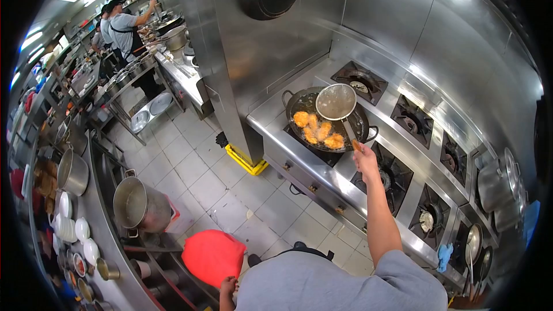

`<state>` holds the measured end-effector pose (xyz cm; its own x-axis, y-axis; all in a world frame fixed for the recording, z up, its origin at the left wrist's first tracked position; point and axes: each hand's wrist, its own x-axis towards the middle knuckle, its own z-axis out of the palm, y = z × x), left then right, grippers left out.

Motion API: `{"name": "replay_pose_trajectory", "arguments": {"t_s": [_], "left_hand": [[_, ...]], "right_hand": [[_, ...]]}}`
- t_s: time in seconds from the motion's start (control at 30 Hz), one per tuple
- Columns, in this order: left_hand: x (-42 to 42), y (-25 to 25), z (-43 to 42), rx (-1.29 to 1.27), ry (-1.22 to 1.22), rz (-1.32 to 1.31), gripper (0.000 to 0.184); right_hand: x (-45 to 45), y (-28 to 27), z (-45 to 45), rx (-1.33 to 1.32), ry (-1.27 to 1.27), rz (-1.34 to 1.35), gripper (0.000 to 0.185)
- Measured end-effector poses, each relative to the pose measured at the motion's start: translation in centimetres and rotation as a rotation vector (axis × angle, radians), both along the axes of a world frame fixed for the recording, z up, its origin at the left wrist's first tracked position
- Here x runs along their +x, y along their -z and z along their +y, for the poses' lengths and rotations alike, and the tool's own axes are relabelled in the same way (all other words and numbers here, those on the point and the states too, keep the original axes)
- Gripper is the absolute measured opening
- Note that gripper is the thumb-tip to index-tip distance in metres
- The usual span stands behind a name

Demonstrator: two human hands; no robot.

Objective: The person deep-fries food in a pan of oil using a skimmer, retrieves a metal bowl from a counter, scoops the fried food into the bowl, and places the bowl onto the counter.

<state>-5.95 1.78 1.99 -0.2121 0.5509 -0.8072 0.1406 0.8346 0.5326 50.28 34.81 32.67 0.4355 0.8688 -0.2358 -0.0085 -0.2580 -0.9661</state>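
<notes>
My right hand [366,161] is closed around the handle of a round mesh skimmer [336,102], held over a dark wok [296,102]. Several orange-brown fried pieces [318,128] lie in the bubbling oil beside the skimmer's mesh. The wok, which has two loop handles, sits on a burner of the steel stove. Low in front of my body, my left hand [228,285] is closed at the edge of a bright red, rounded object [213,256], which looks like plastic; its kind cannot be made out.
More burners [413,120] line the stove, with steel pots [498,184] at its right end. A blue cloth [444,256] hangs at the front edge. A tall pot [138,203] stands left, beside a counter with white dishes [66,227]. Co-workers [124,30] stand far left.
</notes>
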Motion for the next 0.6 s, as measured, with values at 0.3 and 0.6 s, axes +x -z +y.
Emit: {"name": "replay_pose_trajectory", "arguments": {"t_s": [0.3,0.6], "left_hand": [[-0.2,1.5,0.2,0.017,-0.052,-0.07,0.033],[-0.2,2.4,0.7,0.033,-0.03,-0.117,0.033]], "right_hand": [[-1.3,0.3,-1.2,0.137,0.043,0.095,0.036],[0.1,0.3,-3.9,0.096,0.065,0.089,0.032]]}}
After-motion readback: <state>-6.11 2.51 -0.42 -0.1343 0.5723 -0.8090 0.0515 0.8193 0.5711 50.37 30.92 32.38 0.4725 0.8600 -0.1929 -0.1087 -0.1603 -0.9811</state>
